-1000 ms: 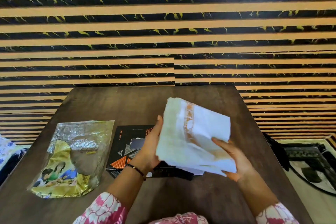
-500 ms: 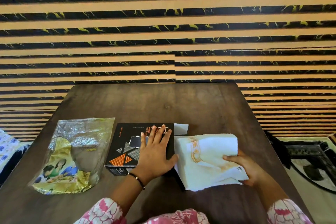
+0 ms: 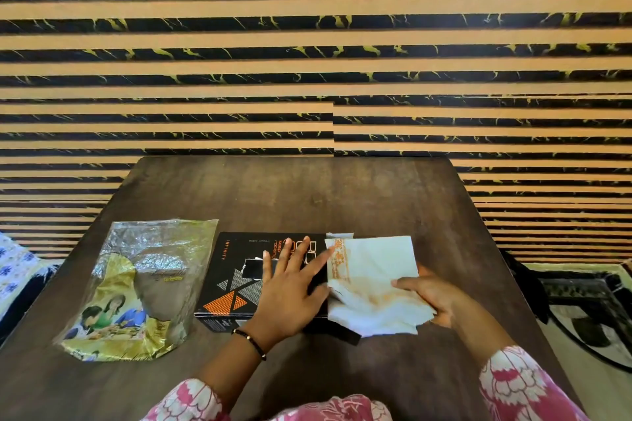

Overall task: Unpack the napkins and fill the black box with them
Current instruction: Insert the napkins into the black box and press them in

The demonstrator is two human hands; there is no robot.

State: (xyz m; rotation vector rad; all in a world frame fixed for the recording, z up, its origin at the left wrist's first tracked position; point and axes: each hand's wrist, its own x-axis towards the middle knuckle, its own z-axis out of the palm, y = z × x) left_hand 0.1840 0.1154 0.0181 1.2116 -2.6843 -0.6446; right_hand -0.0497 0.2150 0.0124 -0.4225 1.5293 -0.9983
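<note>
Dark wood table (image 3: 342,195) under me: napkins (image 3: 372,280) lie at the box's (image 3: 239,270) right end, pinched by my right hand (image 3: 427,294). Left hand (image 3: 290,290) rests flat on the lid, fingers spread. Best to steady the box and feed the stack in squarely. Wrapper (image 3: 143,287) looks emptied; box contents hidden

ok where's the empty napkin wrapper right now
In the head view the plastic wrapper lies flat on the table's left side, just left of the black box, touched by neither hand.
</note>
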